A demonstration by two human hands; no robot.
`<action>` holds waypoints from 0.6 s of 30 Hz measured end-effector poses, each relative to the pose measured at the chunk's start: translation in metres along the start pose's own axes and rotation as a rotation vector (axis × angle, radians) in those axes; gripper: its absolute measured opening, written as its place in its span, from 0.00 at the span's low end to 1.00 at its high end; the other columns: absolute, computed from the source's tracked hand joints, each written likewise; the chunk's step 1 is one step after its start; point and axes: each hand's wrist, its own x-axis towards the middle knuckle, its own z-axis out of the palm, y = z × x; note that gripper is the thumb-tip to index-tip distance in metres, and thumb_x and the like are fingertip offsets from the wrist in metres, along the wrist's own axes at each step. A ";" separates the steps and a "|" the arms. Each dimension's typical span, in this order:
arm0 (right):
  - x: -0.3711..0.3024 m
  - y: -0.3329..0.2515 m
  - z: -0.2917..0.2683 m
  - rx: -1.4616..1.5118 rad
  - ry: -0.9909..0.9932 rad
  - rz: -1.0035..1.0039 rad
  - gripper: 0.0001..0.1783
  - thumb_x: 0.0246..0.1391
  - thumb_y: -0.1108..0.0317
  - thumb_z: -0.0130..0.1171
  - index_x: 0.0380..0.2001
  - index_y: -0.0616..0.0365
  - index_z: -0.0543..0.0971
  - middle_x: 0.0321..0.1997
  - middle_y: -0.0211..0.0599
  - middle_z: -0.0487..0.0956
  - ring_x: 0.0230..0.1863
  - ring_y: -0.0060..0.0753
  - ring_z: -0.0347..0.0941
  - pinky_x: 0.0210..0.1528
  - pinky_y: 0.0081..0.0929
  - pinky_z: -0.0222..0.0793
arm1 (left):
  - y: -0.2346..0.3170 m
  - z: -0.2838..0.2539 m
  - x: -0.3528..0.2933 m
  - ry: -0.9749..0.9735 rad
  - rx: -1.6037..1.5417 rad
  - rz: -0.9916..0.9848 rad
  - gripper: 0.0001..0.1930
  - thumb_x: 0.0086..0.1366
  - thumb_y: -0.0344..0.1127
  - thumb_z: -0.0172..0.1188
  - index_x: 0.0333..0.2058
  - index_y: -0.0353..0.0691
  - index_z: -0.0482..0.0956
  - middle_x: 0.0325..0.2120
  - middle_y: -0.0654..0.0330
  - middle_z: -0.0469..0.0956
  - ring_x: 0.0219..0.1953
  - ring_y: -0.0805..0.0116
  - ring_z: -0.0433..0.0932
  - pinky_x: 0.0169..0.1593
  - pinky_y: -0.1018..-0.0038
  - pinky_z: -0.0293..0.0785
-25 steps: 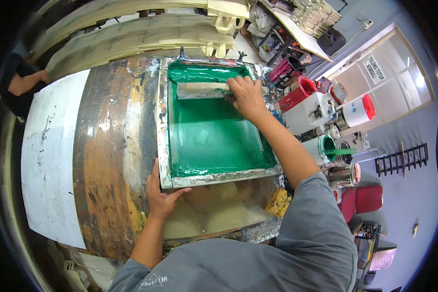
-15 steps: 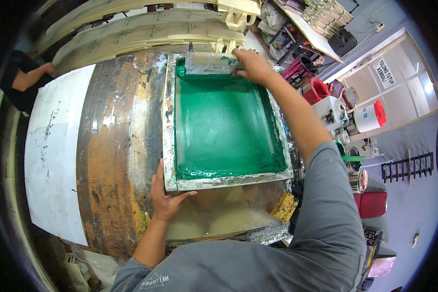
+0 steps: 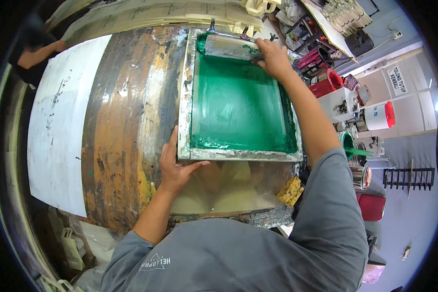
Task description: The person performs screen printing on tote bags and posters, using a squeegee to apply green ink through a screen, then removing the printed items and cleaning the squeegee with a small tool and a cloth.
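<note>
A screen printing frame (image 3: 239, 156) lies on the worktable, its mesh (image 3: 238, 102) covered in wet green ink. My right hand (image 3: 276, 59) grips the right end of a squeegee (image 3: 228, 47), which rests along the far side inside the frame. Thicker green ink lies around the squeegee and the frame's inner edges. At the near left corner, my left hand (image 3: 174, 168) braces the frame, fingers up its left side and thumb along its near edge. Below the frame, a pale sheet (image 3: 219, 187) shows through a glossy surface.
A stained board (image 3: 126, 131) and a white sheet (image 3: 63, 121) extend left. A yellow sponge (image 3: 290, 191) sits at the near right. Ink tubs, including a red one (image 3: 328, 82), crowd the right side. Another person's arm (image 3: 36, 56) reaches in at far left; pale bags (image 3: 180, 14) line the back.
The whole view has shifted, so the table and frame appear higher and farther right. Both hands keep their places on the squeegee and frame; the squeegee remains at the far side.
</note>
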 end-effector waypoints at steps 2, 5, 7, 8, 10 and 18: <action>-0.002 -0.005 -0.020 -0.004 -0.032 0.010 0.35 0.46 0.65 0.75 0.58 0.48 0.70 0.53 0.40 0.80 0.56 0.52 0.77 0.52 0.59 0.71 | -0.001 -0.001 -0.001 0.025 -0.040 0.003 0.62 0.41 0.50 0.86 0.71 0.31 0.62 0.53 0.50 0.82 0.45 0.50 0.78 0.53 0.60 0.73; -0.036 -0.020 -0.070 0.127 -0.049 0.016 0.34 0.47 0.64 0.75 0.57 0.51 0.70 0.52 0.43 0.80 0.57 0.54 0.76 0.52 0.57 0.72 | 0.002 -0.002 -0.002 0.028 -0.014 -0.003 0.62 0.41 0.49 0.86 0.72 0.31 0.62 0.52 0.50 0.82 0.44 0.51 0.77 0.53 0.60 0.73; -0.071 -0.031 -0.100 0.189 -0.138 0.002 0.34 0.47 0.64 0.74 0.56 0.53 0.69 0.52 0.45 0.79 0.56 0.57 0.76 0.52 0.57 0.71 | 0.003 -0.001 0.000 0.017 -0.010 0.009 0.62 0.42 0.50 0.85 0.72 0.32 0.62 0.53 0.51 0.82 0.45 0.52 0.76 0.53 0.61 0.73; -0.091 -0.041 -0.111 0.242 -0.131 -0.013 0.33 0.46 0.63 0.76 0.54 0.56 0.71 0.51 0.50 0.79 0.56 0.60 0.75 0.53 0.53 0.72 | 0.006 -0.002 0.001 0.010 0.004 0.014 0.61 0.42 0.50 0.85 0.72 0.32 0.62 0.53 0.51 0.82 0.45 0.52 0.76 0.54 0.61 0.73; -0.120 -0.066 -0.136 0.321 -0.160 -0.048 0.33 0.45 0.63 0.77 0.52 0.60 0.72 0.51 0.55 0.78 0.55 0.63 0.75 0.55 0.49 0.72 | 0.009 -0.006 0.000 0.010 0.014 0.004 0.61 0.42 0.50 0.85 0.72 0.33 0.62 0.55 0.51 0.81 0.46 0.52 0.76 0.54 0.61 0.72; -0.163 -0.107 -0.147 0.343 -0.347 -0.069 0.31 0.46 0.62 0.76 0.50 0.57 0.71 0.45 0.50 0.78 0.50 0.60 0.75 0.51 0.51 0.70 | 0.008 -0.005 0.001 -0.046 -0.006 -0.051 0.59 0.45 0.44 0.86 0.72 0.34 0.61 0.59 0.43 0.77 0.61 0.49 0.77 0.64 0.59 0.72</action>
